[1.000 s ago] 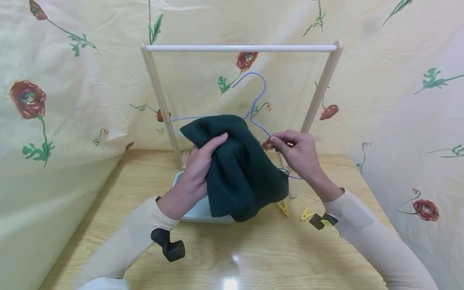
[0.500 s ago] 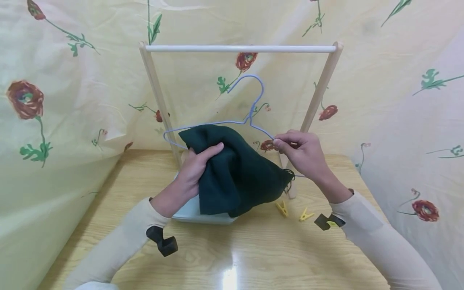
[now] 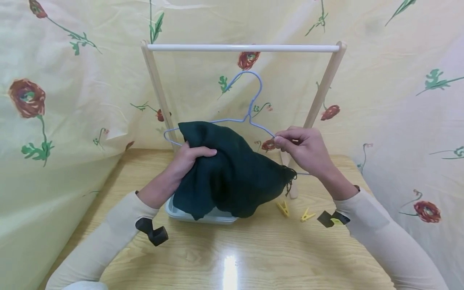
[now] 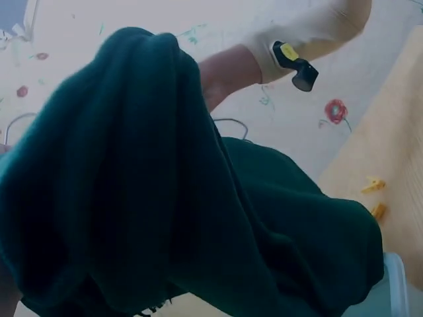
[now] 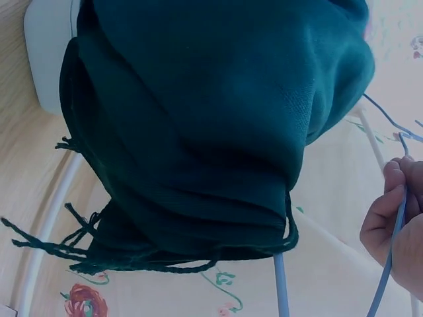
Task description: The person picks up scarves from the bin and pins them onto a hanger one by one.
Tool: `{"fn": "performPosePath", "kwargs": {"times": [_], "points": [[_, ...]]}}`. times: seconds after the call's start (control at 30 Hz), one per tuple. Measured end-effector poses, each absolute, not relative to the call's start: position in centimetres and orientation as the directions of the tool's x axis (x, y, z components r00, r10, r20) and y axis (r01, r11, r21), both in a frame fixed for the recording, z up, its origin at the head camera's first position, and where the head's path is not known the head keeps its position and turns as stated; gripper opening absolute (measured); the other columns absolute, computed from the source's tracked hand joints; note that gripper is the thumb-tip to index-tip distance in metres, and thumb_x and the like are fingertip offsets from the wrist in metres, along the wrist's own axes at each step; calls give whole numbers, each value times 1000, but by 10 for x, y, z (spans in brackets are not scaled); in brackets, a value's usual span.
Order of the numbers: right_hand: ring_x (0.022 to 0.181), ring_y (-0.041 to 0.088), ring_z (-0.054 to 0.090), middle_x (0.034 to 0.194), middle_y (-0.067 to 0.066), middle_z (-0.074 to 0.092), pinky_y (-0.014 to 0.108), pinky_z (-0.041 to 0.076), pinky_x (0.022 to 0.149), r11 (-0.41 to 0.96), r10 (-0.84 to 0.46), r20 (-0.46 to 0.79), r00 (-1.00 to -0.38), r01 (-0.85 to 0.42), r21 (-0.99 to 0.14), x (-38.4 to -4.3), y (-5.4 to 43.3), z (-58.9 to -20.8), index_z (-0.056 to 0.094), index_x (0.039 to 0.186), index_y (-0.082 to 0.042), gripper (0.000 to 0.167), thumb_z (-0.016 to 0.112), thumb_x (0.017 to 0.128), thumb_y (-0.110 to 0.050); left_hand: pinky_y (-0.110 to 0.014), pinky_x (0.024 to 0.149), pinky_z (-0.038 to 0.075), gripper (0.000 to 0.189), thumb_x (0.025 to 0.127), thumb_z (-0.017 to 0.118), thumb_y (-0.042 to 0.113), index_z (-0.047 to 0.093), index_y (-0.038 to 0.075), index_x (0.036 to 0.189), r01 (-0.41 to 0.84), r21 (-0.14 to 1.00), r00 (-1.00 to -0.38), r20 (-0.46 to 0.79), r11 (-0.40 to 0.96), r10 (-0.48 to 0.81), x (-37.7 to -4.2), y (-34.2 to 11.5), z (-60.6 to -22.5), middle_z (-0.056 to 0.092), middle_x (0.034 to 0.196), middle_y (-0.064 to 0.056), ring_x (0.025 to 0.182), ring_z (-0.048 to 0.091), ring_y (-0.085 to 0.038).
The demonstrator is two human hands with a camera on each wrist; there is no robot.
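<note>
A dark green fringed scarf (image 3: 232, 173) drapes over the lower bar of a blue wire hanger (image 3: 250, 108), held up in front of the rack. My left hand (image 3: 183, 161) grips the bunched left part of the scarf, thumb on top and fingers hidden behind the cloth. With thumb and fingertips, my right hand (image 3: 304, 149) pinches the hanger's right shoulder. The right wrist view has the fringe (image 5: 79, 241) hanging at one end and the bar coming out from the cloth beside it. Cloth fills most of the left wrist view.
A wooden rack with a white rail (image 3: 239, 48) stands behind the hanger. Under the scarf sits a pale blue tray (image 3: 203, 219). Two yellow clothespins (image 3: 283, 209) lie on the wooden table (image 3: 275, 253) to the right. Flowered cloth (image 3: 72, 133) surrounds the table.
My left hand has shifted left and down, spreading the scarf leftward. Its fringed end has slid right along the bar. My right hand keeps its pinch on the hanger, which has tilted slightly.
</note>
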State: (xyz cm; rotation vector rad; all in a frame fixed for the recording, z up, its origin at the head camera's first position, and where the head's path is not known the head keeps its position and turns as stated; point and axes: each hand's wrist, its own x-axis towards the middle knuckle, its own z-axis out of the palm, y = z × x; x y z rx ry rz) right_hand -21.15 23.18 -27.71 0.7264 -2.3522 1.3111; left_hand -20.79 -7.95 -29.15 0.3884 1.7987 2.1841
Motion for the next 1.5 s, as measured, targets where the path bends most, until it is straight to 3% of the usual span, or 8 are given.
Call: {"fn": "performPosePath", "kwargs": {"times": [0.23, 0.43, 0.67, 0.87, 1.07, 1.37, 1.5], "points": [[67, 8, 58, 79, -11, 66, 15, 49, 62, 420, -268, 533, -803, -595, -685, -210, 233, -269, 78, 100, 6, 11, 69, 93, 6, -33, 97, 47, 23, 98, 63, 12, 55, 12, 119, -15, 997, -918, 14, -70, 397, -216, -90, -292, 65, 113, -3, 104, 62, -23], [65, 9, 55, 76, -8, 65, 17, 45, 57, 413, -284, 543, -790, -612, -674, -212, 232, -263, 78, 99, 6, 11, 69, 92, 8, -40, 100, 43, 32, 97, 66, 16, 51, 11, 125, 23, 998, -923, 2, 52, 384, -218, -96, -290, 60, 121, -9, 111, 57, -29], [65, 11, 56, 78, -4, 67, 17, 47, 59, 387, -301, 545, -782, -623, -680, -210, 229, -258, 78, 98, 6, 11, 69, 93, 8, -45, 104, 38, 35, 95, 62, 13, 47, 10, 127, 51, 998, -906, 36, 26, 422, -221, -92, -285, 55, 124, -11, 115, 50, -31], [65, 12, 55, 78, -7, 66, 19, 47, 59, 377, -317, 535, -783, -622, -686, -209, 229, -256, 77, 99, 6, 11, 68, 93, 7, -43, 104, 38, 37, 95, 60, 10, 43, 11, 128, -3, 1000, -893, -3, 2, 449, -229, -91, -284, 52, 123, -10, 116, 48, -31], [64, 14, 55, 76, -4, 65, 19, 47, 59, 344, -339, 539, -771, -635, -692, -206, 230, -254, 77, 97, 8, 11, 68, 92, 10, -42, 104, 37, 41, 96, 62, 12, 40, 13, 131, -59, 996, -902, -83, 69, 424, -235, -98, -284, 53, 125, -11, 115, 49, -31], [64, 13, 54, 75, 0, 65, 20, 45, 58, 347, -352, 548, -759, -649, -677, -208, 229, -250, 77, 99, 7, 11, 68, 93, 7, -47, 105, 38, 55, 92, 65, 11, 37, 9, 139, 15, 988, -927, -45, 156, 373, -236, -105, -289, 51, 132, -14, 119, 48, -34], [65, 14, 55, 76, 0, 66, 21, 46, 58, 354, -352, 540, -765, -643, -679, -208, 228, -248, 77, 100, 6, 11, 68, 93, 7, -45, 103, 39, 47, 94, 64, 12, 42, 7, 135, 45, 979, -926, -34, 199, 377, -236, -108, -289, 52, 129, -14, 116, 49, -33]]}}
